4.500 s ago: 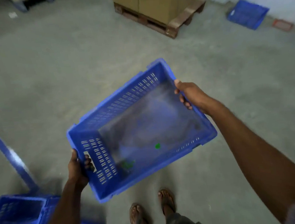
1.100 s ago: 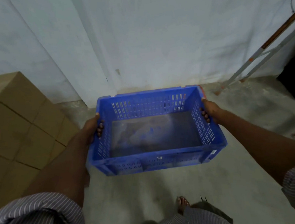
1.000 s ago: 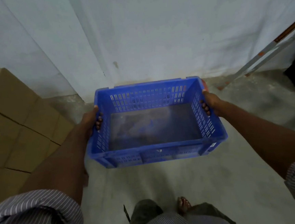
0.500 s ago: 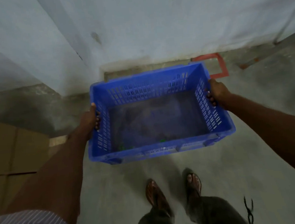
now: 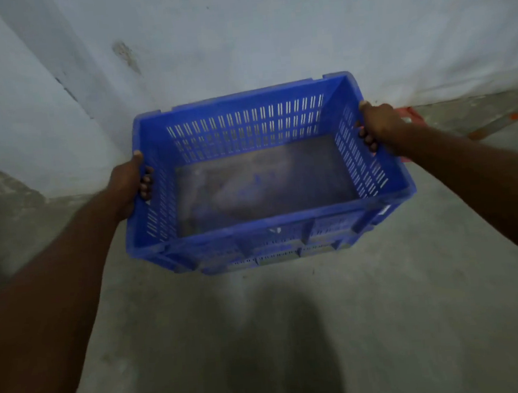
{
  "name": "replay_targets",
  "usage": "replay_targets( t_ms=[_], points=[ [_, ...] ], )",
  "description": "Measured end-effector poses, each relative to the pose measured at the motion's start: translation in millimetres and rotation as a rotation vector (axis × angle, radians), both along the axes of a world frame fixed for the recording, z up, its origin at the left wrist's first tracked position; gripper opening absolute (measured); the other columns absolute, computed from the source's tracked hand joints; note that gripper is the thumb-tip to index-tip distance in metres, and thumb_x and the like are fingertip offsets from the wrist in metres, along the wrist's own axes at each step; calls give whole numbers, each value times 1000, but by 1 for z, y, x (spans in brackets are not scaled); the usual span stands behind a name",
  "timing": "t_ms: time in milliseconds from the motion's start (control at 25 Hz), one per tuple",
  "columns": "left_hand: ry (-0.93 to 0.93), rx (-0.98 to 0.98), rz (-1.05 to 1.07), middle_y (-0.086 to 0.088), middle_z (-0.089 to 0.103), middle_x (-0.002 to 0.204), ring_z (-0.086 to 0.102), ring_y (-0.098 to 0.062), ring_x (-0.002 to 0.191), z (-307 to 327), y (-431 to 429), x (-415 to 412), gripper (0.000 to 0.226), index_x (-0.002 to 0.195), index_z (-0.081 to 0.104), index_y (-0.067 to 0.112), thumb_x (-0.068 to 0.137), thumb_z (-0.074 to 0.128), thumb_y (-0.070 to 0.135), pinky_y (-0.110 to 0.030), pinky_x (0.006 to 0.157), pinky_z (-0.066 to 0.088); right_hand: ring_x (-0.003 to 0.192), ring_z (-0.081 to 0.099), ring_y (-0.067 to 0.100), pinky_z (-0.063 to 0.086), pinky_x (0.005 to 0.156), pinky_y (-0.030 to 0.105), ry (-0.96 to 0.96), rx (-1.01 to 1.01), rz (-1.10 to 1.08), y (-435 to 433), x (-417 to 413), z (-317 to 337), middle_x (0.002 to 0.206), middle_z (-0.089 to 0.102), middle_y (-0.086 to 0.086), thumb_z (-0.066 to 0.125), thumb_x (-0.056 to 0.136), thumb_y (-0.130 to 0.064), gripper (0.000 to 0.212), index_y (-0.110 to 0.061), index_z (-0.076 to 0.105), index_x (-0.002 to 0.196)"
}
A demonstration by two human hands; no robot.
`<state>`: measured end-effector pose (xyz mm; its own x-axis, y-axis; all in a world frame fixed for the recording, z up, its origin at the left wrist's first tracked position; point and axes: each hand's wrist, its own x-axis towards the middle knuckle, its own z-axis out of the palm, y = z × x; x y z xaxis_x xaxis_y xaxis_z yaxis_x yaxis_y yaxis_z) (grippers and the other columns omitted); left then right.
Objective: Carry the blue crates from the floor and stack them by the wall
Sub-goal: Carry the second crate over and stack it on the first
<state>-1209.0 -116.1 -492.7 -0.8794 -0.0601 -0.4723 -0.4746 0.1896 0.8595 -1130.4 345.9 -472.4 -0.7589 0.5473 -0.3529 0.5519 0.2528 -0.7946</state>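
Head view, left grip (image 5: 126,184) and right grip (image 5: 381,124) clasping blue crate (image 5: 245,125), wall (image 5: 237,35) beyond, red mark (image 5: 412,116).

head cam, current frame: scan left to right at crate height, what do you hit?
left hand → blue crate → right hand → red floor marking. Both hands grip the crate's end walls.
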Motion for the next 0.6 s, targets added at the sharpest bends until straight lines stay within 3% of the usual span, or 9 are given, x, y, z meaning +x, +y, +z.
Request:
replay_targets(
  t_ms=[200,280,400,520,600],
  points=[
    [85,-18,-30,-3,38,63,30,-4,29,-40,13,-53,53,78,50,10,109,34,49,-11,34,28,45,42,23,35,40,28,84,63,20,13,-58,-56,63,52,12,34,104,-45,55,-6,55,70],
    [86,-19,-26,2,46,48,30,-4,28,-53,17,-74,53,79,52,9,109,34,48,-11,33,27,45,43,23,36,42,28,111,84,13,21,-78,-76,65,54,14,35,103,-44,56,-5,56,69],
    [63,-12,-34,8,41,35,27,-2,26,-54,25,-94,55,77,50,8,110,29,47,-10,31,23,44,42,23,35,43,27,100,122,40,29,-98,-86,63,53,14,35,103,-44,56,-4,54,69],
    [-26,-4,-51,5,36,39,25,-3,25,-62,35,-90,56,76,47,10,110,26,49,-9,30,22,46,37,20,32,45,25,66,127,76,33,-98,-77,62,48,12,31,105,-43,53,-6,51,74],
    [16,-12,-12,2,37,50,25,-3,25,-64,34,-86,54,77,48,10,109,28,49,-9,31,23,47,37,21,31,47,26,25,148,81,33,-91,-76,61,46,13,30,105,-43,51,-5,51,78]
  ],
)
